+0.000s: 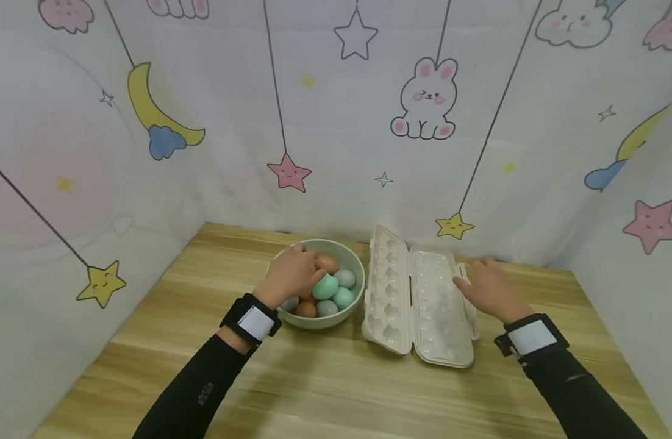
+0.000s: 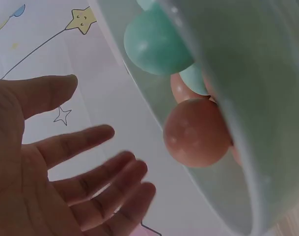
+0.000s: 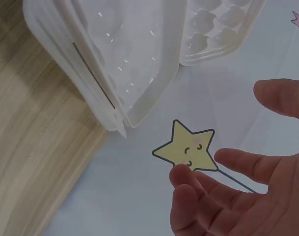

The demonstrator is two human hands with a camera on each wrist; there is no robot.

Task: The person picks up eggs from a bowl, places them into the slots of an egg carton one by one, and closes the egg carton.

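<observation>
A pale green bowl [image 1: 319, 325] holds several eggs in brown, grey and mint green. My left hand [image 1: 293, 277] hovers over the bowl's left side, fingers spread and apart from the eggs. In the left wrist view, a brown egg [image 2: 197, 133] and a mint green egg [image 2: 156, 42] lie beyond those fingers. To the right of the bowl, a whitish plastic egg carton [image 1: 441, 317] lies unfolded, its rows of egg cups [image 1: 388, 292] on the left half. Beside the carton's right edge is my right hand [image 1: 491, 289], its fingers loosely bent and holding nothing.
Bowl and carton stand toward the back of a wood-grain table [image 1: 336, 390]. A white cloth [image 1: 347, 122] printed with stars, moons and rabbits hangs behind it and along both sides. Black bands with white patches circle both wrists.
</observation>
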